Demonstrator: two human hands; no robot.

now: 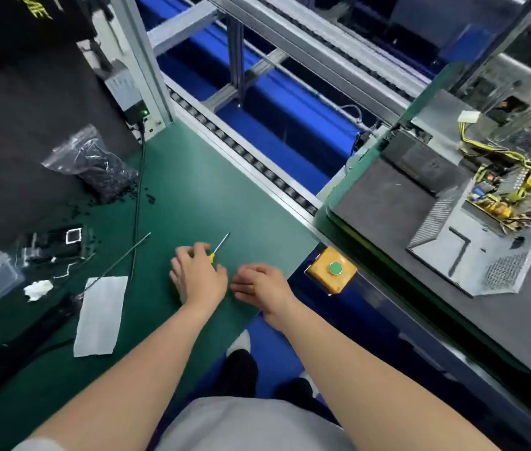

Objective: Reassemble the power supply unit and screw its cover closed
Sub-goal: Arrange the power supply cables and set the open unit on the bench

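Power supply unit: lies open at 3 o'clock in the view, on a dark grey pad. Its perforated metal case is uncovered, and the circuit board with yellow wires sits at the case's 1 o'clock end. It is well apart from both hands.
Green mat: covers the bench from the centre to 8 o'clock, and both hands are over it.
Roller track: runs along the mat's edge from 11 o'clock towards 3 o'clock, between the mat and the blue area beyond.
Plastic bag: clear, filled with small black parts, at 10 o'clock. A few loose parts are scattered beside it.
White sheet: flat on the mat at 8 o'clock.
Left hand: palm down at the centre, fingers curled over the screwdriver's yellow handle.
Right hand: just beside the left at its 3 o'clock, palm down, fingers relaxed and holding nothing.
Yellow button box: has a green button and sits at the mat's corner, at 3 o'clock from the right hand.
Screwdriver: its thin shaft points to 1 o'clock from under the left hand.
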